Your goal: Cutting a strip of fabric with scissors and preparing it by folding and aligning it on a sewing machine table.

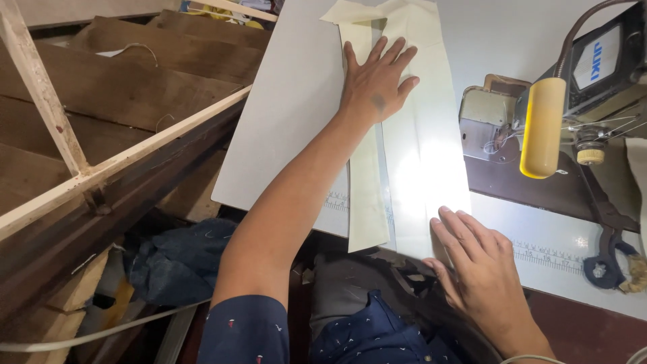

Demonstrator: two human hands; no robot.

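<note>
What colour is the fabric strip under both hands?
Pale cream fabric strip, pressed flat by the left hand and right hand; the head view shows it.

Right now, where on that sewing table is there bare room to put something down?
The widest free patch is the white table between its left edge and the cream fabric strips. A narrower one lies along the front edge by the printed ruler, right of the right hand. It is crowded around the sewing machine and under the left hand pressing the fabric.
</note>
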